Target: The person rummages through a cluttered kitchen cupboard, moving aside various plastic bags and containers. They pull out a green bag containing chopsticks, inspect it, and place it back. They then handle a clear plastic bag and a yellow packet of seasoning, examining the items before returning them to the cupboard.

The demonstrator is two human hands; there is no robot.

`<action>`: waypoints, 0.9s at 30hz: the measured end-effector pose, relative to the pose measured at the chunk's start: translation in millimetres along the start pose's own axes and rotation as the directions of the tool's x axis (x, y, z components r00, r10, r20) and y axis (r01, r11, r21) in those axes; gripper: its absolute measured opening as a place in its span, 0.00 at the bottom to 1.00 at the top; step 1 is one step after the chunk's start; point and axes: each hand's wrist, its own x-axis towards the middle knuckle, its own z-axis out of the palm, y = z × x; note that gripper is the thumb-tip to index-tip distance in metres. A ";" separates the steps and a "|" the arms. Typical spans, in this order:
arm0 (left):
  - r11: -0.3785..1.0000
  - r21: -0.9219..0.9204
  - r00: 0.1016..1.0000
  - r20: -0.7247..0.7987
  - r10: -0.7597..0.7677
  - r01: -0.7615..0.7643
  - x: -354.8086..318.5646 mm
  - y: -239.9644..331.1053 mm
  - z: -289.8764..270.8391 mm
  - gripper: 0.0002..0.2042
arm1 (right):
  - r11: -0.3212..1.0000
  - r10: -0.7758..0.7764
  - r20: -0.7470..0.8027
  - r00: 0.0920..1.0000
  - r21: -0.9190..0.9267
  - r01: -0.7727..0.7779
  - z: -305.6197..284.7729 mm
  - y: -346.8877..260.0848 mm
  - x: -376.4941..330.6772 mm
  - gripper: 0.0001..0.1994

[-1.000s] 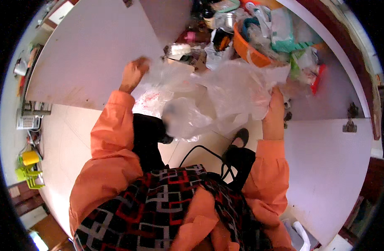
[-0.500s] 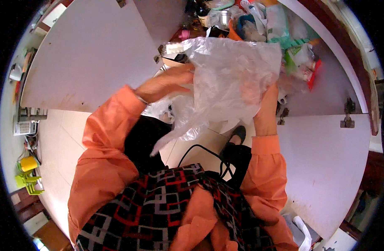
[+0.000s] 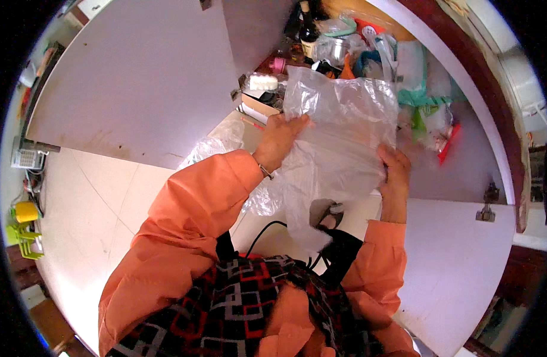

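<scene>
Spread between my two hands is a thin clear plastic bag [image 3: 345, 128], its lower end trailing down in a narrow strip. My left hand [image 3: 279, 138] pinches the bag's left edge, fingers closed toward it. On the opposite side my right hand [image 3: 395, 175] grips the right edge, thumb and fingers closed on the film. Beyond the bag, an open cupboard holds a dark bottle [image 3: 309, 33], a metal canister [image 3: 333, 50], a pink-capped item [image 3: 277, 65] and several bagged things. The bag covers part of the cupboard's contents.
White cupboard doors stand open at left [image 3: 130, 83] and right [image 3: 446, 268]. A small open box [image 3: 260, 109] sits by the left hinge. More crumpled clear plastic [image 3: 217, 146] lies on the tiled floor [image 3: 106, 202]. A black cord [image 3: 258, 235] curves near my foot.
My left hand has moved right and closed on the bag's edge from a more open, blurred pose. The bag is flatter, and the view has shifted, showing more of the cupboard.
</scene>
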 end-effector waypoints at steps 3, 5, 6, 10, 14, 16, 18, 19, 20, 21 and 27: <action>0.996 0.083 0.996 0.067 -0.050 0.044 13.2 7.3 -7.9 0.14 | 0.997 -0.072 -0.164 0.984 -0.001 0.073 -0.6 1.0 13.0 0.07; 0.996 0.063 0.998 -0.004 0.070 -0.069 18.5 8.8 -8.4 0.11 | 0.974 -0.213 -0.269 0.939 -0.132 0.184 -3.9 0.1 19.0 0.08; 0.991 0.058 0.992 -0.037 0.119 -0.117 18.7 8.7 -7.2 0.10 | 0.975 -0.222 -0.279 0.934 -0.047 0.217 -15.2 -0.3 22.9 0.09; 0.990 -0.137 0.997 0.078 -0.025 0.036 11.1 37.2 -2.6 0.10 | 0.966 -0.208 -0.244 0.947 0.098 0.237 -28.1 -13.9 24.9 0.15; 0.997 0.033 0.976 0.205 -0.079 0.074 5.4 33.8 -2.6 0.13 | 0.983 -0.139 0.161 0.977 0.143 0.116 7.8 -18.2 4.9 0.18; 0.997 0.046 0.978 0.195 -0.070 0.062 2.0 28.5 -1.7 0.12 | 0.991 -0.088 0.214 0.973 0.114 0.065 10.5 -5.9 6.0 0.18; 0.988 0.149 0.989 0.132 -0.070 0.050 7.3 24.2 -4.6 0.12 | 0.996 -0.031 0.149 0.988 0.089 0.018 9.3 -3.3 -0.3 0.17; 0.978 0.203 0.993 0.096 -0.066 0.046 10.2 21.6 -7.6 0.12 | 0.995 -0.046 0.068 0.997 0.089 0.040 9.8 -3.5 -3.4 0.16; 0.986 0.163 0.998 0.055 -0.032 0.023 12.7 15.8 -10.1 0.12 | 0.994 -0.061 -0.012 0.998 0.087 0.062 10.5 -5.3 -5.9 0.15; 0.992 0.123 1.000 0.017 0.001 -0.003 14.4 12.6 -9.9 0.13 | 0.993 -0.078 -0.097 0.992 0.082 0.086 9.7 -6.6 -7.0 0.14; 0.986 0.128 0.987 0.136 0.089 -0.106 4.8 24.7 0.2 0.19 | 0.985 -0.138 -0.311 0.940 0.061 0.164 -3.6 2.5 -1.8 0.15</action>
